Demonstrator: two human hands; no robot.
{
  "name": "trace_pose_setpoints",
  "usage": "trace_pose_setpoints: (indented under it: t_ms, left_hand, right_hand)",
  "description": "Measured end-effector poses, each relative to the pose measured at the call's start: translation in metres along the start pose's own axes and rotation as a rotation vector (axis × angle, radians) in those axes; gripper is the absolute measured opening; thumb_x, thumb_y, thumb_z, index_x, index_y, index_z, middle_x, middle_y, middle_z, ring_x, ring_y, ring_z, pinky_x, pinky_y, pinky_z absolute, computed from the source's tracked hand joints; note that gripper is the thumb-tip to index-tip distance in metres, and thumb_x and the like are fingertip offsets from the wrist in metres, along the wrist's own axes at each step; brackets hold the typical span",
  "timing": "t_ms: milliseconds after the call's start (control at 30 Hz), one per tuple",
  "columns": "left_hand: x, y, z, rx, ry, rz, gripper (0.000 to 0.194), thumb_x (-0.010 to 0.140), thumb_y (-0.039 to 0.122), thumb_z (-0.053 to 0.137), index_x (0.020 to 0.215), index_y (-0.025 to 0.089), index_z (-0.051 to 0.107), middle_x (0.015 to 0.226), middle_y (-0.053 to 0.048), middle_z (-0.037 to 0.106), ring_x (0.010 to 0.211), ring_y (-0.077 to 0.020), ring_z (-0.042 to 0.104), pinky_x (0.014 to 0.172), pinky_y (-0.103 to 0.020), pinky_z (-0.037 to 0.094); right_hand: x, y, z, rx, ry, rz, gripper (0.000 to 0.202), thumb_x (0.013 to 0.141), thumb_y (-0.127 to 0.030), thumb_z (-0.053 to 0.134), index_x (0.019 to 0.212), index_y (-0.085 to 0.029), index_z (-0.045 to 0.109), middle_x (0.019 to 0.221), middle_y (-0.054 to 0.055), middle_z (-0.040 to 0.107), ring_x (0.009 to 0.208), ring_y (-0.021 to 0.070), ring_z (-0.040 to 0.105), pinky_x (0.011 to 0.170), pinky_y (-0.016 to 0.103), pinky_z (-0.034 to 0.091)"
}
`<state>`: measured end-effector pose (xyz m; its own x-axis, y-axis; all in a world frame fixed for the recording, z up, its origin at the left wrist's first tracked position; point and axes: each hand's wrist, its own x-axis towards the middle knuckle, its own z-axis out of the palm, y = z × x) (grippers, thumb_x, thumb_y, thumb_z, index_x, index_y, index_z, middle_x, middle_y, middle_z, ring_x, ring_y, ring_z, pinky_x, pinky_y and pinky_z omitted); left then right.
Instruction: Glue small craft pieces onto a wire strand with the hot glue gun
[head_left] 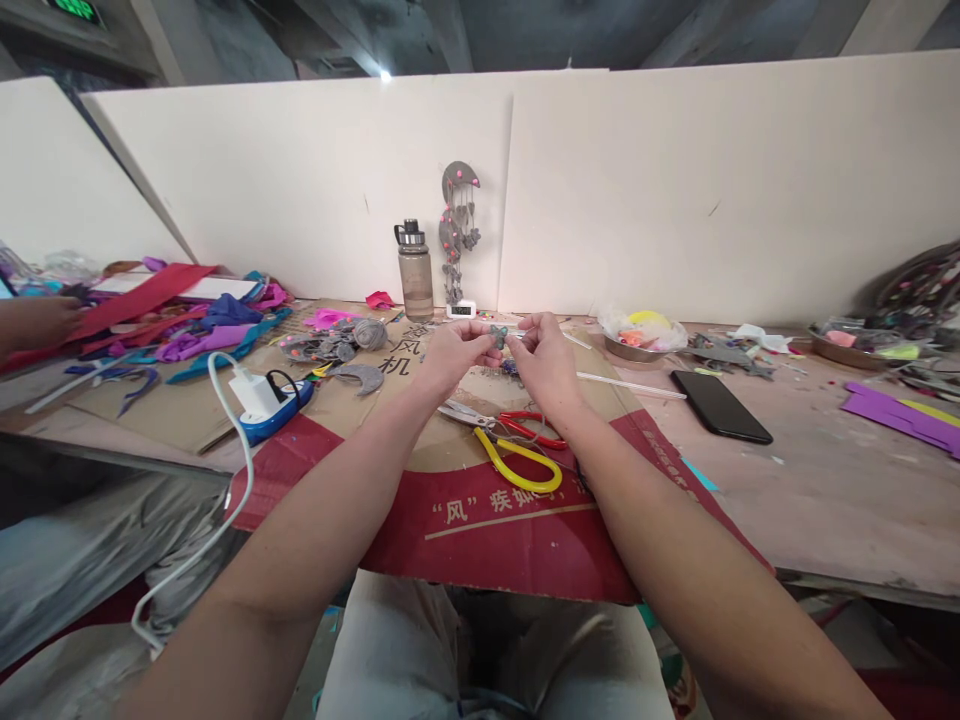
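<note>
Over the cardboard sheet (495,550), my left hand (456,355) and my right hand (547,362) meet fingertip to fingertip. Between them is a small grey-green piece (498,335), shaped like a flower or star; its exact kind is too small to make out. The left fingers pinch its left side. My right thumb and finger are closed at its right edge, though whether they grip the piece or something finer is unclear. Below the hands lie yellow-handled scissors (534,487) and a red-handled tool (549,441), partly overlapping. Some tiny dark bits lie behind the fingers, mostly hidden.
Behind stand a water bottle (416,275), a small digital clock (460,310) and a grey moon-shaped hanging ornament (459,182). A blue power strip (274,420), grey felt moon (362,377) and coloured cloth (229,312) are left, near another person's hand (41,325). A phone (720,405) lies right.
</note>
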<state>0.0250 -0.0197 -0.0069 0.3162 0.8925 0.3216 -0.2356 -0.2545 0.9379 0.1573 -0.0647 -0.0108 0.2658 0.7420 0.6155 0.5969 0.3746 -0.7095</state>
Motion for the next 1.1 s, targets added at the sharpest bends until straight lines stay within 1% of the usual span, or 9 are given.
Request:
trace_pose_setpoints:
  t_ms: [133, 267, 367, 433, 533, 667, 767, 867, 1100]
  left_hand:
    - [0.0002, -0.0012, -0.0006, 0.022, -0.012, 0.029, 0.02, 0.068, 0.022, 0.075, 0.071, 0.013, 0.058, 0.059, 0.001, 0.061, 0.051, -0.0082, 0.057, 0.057, -0.024, 0.052]
    - [0.0001, -0.0016, -0.0018, 0.077, -0.028, 0.051, 0.015, 0.07, 0.023, 0.071, 0.069, 0.013, 0.06, 0.055, 0.002, 0.058, 0.047, -0.0062, 0.052, 0.05, -0.02, 0.045]
    - [-0.0002, -0.0011, -0.0026, 0.102, -0.017, 0.065, 0.014, 0.071, 0.023, 0.069, 0.066, 0.013, 0.061, 0.052, 0.002, 0.055, 0.045, -0.0052, 0.047, 0.045, -0.018, 0.039]
    - [-0.001, 0.0002, -0.0024, 0.078, -0.011, 0.042, 0.014, 0.071, 0.024, 0.069, 0.067, 0.013, 0.061, 0.052, 0.002, 0.054, 0.045, -0.0053, 0.048, 0.044, -0.018, 0.038]
    - [-0.0028, 0.0032, -0.0009, 0.011, -0.032, -0.031, 0.017, 0.07, 0.026, 0.072, 0.072, 0.013, 0.061, 0.059, 0.001, 0.058, 0.051, -0.0081, 0.057, 0.045, -0.018, 0.04]
    - [-0.0039, 0.0062, 0.0004, -0.041, -0.075, -0.082, 0.022, 0.073, 0.03, 0.072, 0.076, 0.012, 0.06, 0.065, -0.003, 0.064, 0.058, -0.0112, 0.063, 0.053, -0.021, 0.049]
    - [-0.0027, 0.0054, -0.0006, -0.075, -0.089, -0.073, 0.021, 0.073, 0.029, 0.071, 0.076, 0.011, 0.061, 0.066, -0.003, 0.065, 0.059, -0.0109, 0.064, 0.061, -0.024, 0.054]
    - [-0.0014, 0.0032, -0.0022, -0.088, -0.101, -0.045, 0.023, 0.07, 0.028, 0.075, 0.077, 0.011, 0.061, 0.068, -0.002, 0.065, 0.061, -0.0106, 0.064, 0.064, -0.026, 0.054]
    - [-0.0009, 0.002, -0.0021, -0.038, -0.084, 0.016, 0.024, 0.064, 0.026, 0.078, 0.073, 0.009, 0.063, 0.065, -0.003, 0.065, 0.057, -0.0089, 0.06, 0.061, -0.024, 0.052]
  right_hand:
    - [-0.0014, -0.0006, -0.0001, -0.065, 0.017, -0.114, 0.01, 0.079, -0.018, 0.053, 0.085, -0.021, 0.047, 0.062, -0.006, 0.046, 0.056, 0.0117, 0.042, 0.059, 0.026, 0.032]
    - [-0.0009, 0.0012, -0.0002, -0.118, 0.032, -0.205, 0.006, 0.079, -0.016, 0.052, 0.078, -0.021, 0.049, 0.07, -0.001, 0.05, 0.063, 0.0136, 0.044, 0.063, 0.027, 0.034]
    - [-0.0007, 0.001, -0.0015, -0.168, 0.03, -0.254, 0.006, 0.079, -0.015, 0.052, 0.078, -0.02, 0.052, 0.074, 0.001, 0.053, 0.069, 0.0157, 0.046, 0.066, 0.028, 0.035]
    - [-0.0009, 0.0001, -0.0024, -0.19, 0.021, -0.267, 0.006, 0.08, -0.015, 0.051, 0.08, -0.02, 0.054, 0.076, 0.002, 0.054, 0.07, 0.0167, 0.047, 0.068, 0.029, 0.036]
    - [-0.0012, -0.0006, -0.0029, -0.203, 0.014, -0.269, 0.006, 0.082, -0.016, 0.051, 0.081, -0.02, 0.056, 0.077, 0.003, 0.055, 0.071, 0.0172, 0.048, 0.069, 0.029, 0.037]
    - [-0.0012, 0.0011, -0.0026, -0.198, 0.016, -0.25, 0.005, 0.082, -0.018, 0.052, 0.081, -0.019, 0.057, 0.077, 0.003, 0.056, 0.07, 0.0168, 0.048, 0.069, 0.029, 0.038]
    - [-0.0011, 0.0025, -0.0024, -0.181, 0.028, -0.252, 0.005, 0.082, -0.018, 0.053, 0.082, -0.019, 0.058, 0.077, 0.003, 0.057, 0.07, 0.0163, 0.049, 0.069, 0.028, 0.038]
    - [-0.0011, 0.0027, -0.0024, -0.168, 0.028, -0.256, 0.006, 0.083, -0.018, 0.053, 0.081, -0.019, 0.058, 0.077, 0.003, 0.058, 0.071, 0.0162, 0.05, 0.07, 0.028, 0.038]
    - [-0.0008, 0.0022, -0.0033, -0.178, 0.008, -0.264, 0.007, 0.084, -0.019, 0.051, 0.083, -0.019, 0.058, 0.08, 0.003, 0.058, 0.074, 0.0169, 0.051, 0.07, 0.029, 0.038]
